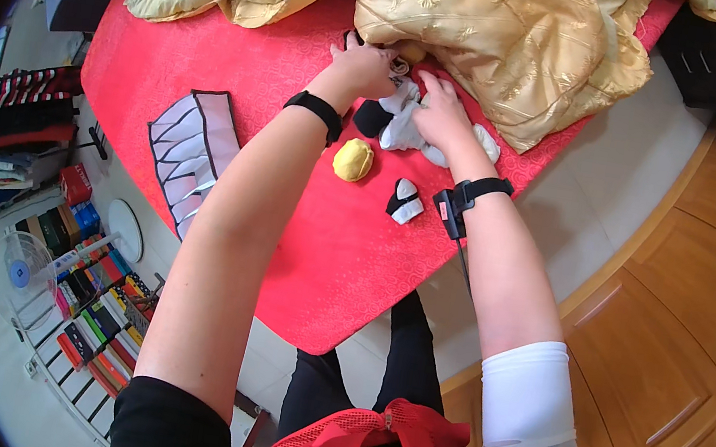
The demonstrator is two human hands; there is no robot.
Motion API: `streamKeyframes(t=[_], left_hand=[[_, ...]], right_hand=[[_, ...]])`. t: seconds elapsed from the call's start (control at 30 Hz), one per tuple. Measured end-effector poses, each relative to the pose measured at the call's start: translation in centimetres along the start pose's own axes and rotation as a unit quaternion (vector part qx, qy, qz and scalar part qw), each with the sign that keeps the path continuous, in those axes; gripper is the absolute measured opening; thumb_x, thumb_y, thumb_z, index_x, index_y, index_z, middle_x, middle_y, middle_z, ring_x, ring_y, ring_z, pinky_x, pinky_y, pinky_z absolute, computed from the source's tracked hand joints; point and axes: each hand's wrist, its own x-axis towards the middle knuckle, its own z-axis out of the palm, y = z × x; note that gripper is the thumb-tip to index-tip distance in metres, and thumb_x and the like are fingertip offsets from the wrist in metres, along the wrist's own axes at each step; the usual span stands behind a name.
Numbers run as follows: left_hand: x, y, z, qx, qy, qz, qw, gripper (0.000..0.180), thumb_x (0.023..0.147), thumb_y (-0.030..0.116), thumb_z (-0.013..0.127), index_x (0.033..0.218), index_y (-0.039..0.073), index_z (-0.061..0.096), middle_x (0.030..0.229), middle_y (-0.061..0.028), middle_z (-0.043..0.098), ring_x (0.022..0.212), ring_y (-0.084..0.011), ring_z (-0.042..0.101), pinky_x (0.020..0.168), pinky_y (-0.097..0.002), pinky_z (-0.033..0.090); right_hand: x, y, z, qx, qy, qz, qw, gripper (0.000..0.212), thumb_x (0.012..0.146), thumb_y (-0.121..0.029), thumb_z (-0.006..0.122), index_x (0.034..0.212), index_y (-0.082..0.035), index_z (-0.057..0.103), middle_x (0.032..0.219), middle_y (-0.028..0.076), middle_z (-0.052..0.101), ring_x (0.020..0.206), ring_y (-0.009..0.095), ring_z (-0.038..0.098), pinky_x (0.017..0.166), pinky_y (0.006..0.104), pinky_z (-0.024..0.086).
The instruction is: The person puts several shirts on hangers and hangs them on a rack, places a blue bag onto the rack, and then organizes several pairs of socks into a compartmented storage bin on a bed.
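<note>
Both arms reach to a small heap of socks at the edge of the yellow quilt. My left hand (365, 72) is on the heap's left side, its fingers apart and touching a dark item, with some fingertips hidden. Across from it, my right hand (442, 115) rests on a light grey sock (402, 129), fingers stretched out. A black sock (372, 118) lies between the hands, and a whitish sock (487, 143) sits beside my right wrist. Nearer to me are a yellow rolled-up sock bundle (353, 160) and a folded black-and-white sock pair (405, 201).
A white organizer with dark-edged compartments (192, 146) lies on the red bedspread (323, 265), left of my left forearm. The bunched yellow quilt (490, 39) covers the far side. Shelved books and a fan (21, 271) stand left; a wooden door (680, 321) is right.
</note>
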Motion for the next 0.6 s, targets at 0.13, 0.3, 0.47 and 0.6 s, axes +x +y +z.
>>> streamKeyframes(t=[0.13,0.3,0.47,0.6], left_hand=[[-1.0,-4.0,1.9,-0.002,-0.011,0.032,0.999,0.081,0.082,0.046,0.069,0.155,0.025,0.041,0.141,-0.0242,0.056,0.129,-0.0425,0.053,0.103,-0.0592,0.045],[-6.6,-3.6,2.1,-0.057,-0.097,0.051,0.992,0.073,0.083,0.034,0.07,0.151,0.022,0.047,0.129,-0.0257,0.059,0.116,-0.0444,0.062,0.098,-0.0485,0.052],[-10.7,-4.3,0.4,-0.016,-0.103,0.042,0.994,0.061,0.084,0.037,0.071,0.141,0.021,0.058,0.135,-0.0223,0.059,0.124,-0.0413,0.059,0.103,-0.0564,0.047],[-12.2,-3.5,0.1,0.001,-0.009,0.039,0.999,0.041,0.087,0.032,0.07,0.124,0.015,0.069,0.125,-0.0181,0.064,0.116,-0.0365,0.064,0.097,-0.0515,0.051]], right_hand=[[-1.1,-2.6,2.5,0.003,0.003,-0.028,1.0,0.053,0.086,-0.023,0.059,0.138,-0.015,0.058,0.152,0.023,0.044,0.132,0.044,0.051,0.112,0.0491,0.042],[-3.4,-1.1,4.2,0.038,-0.045,-0.081,0.995,0.047,0.088,-0.024,0.057,0.132,-0.009,0.063,0.14,0.024,0.053,0.128,0.041,0.055,0.109,0.0464,0.045],[-7.7,-3.9,5.4,0.032,-0.104,-0.083,0.991,0.051,0.088,-0.019,0.058,0.137,-0.007,0.059,0.153,0.025,0.043,0.137,0.04,0.048,0.114,0.0433,0.041],[-9.7,-5.5,2.5,0.04,-0.086,-0.1,0.99,0.052,0.087,-0.015,0.059,0.138,-0.006,0.059,0.147,0.024,0.051,0.132,0.04,0.053,0.112,0.0429,0.043]])
